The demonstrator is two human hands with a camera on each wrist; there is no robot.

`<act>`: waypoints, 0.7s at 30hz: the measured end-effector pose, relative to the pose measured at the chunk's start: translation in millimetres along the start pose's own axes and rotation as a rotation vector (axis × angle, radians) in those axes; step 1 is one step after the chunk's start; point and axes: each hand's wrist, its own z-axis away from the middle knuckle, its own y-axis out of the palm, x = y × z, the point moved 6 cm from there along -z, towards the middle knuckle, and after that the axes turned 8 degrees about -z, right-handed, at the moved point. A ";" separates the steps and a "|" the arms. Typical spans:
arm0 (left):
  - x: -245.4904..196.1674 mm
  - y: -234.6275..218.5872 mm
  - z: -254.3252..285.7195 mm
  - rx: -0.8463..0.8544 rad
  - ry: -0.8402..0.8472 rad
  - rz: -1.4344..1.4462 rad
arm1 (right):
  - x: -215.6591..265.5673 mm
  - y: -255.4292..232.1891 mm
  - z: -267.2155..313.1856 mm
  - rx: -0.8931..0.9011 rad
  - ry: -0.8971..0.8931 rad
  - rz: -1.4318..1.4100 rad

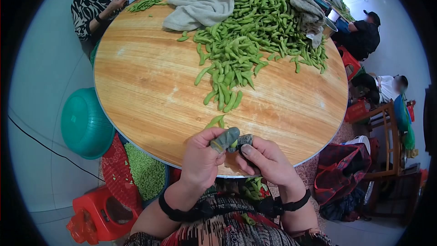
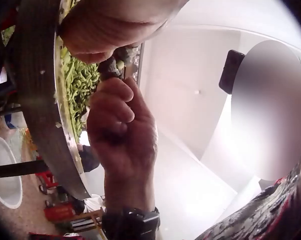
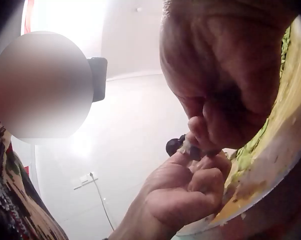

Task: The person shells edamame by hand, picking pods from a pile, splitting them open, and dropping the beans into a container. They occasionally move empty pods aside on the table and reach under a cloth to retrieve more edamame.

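Just over the table's near edge in the head view, the left hand (image 1: 199,159) and right hand (image 1: 275,161) meet, fingers curled, pinching a green pod (image 1: 234,144) between them. Dark grey covers wrap some fingertips on both; the pod is mostly hidden. In the left wrist view the left hand (image 2: 115,25) is above the right hand (image 2: 123,125), with a bit of green between the covered tips. The right wrist view has the right hand (image 3: 225,70) above the left hand (image 3: 183,192). A couple of pods (image 1: 215,121) lie just beyond the hands.
A large pile of pods (image 1: 255,23) and a grey cloth (image 1: 200,7) cover the round table's (image 1: 145,73) far part. At the lower left are shelled beans (image 1: 144,171), a green basin (image 1: 86,123) and a red stool (image 1: 102,214). A checked bag (image 1: 339,168) stands right.
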 end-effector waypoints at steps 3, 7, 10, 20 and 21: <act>0.0 1.3 1.8 0.014 0.010 -0.054 | -3.3 -3.1 -0.4 0.006 -0.007 0.013; 2.4 3.5 2.3 0.128 0.017 -0.037 | -5.6 -3.3 1.2 -0.028 0.044 -0.157; 1.7 5.6 3.9 0.225 -0.022 0.017 | -6.6 0.3 3.5 -0.046 0.165 -0.325; -23.2 -6.4 -0.8 -0.089 0.352 -0.530 | -4.5 -14.5 -20.8 -0.051 0.125 -0.127; -26.5 -10.2 -3.7 -0.090 0.351 -0.529 | -2.7 -15.6 -27.2 0.031 0.114 0.067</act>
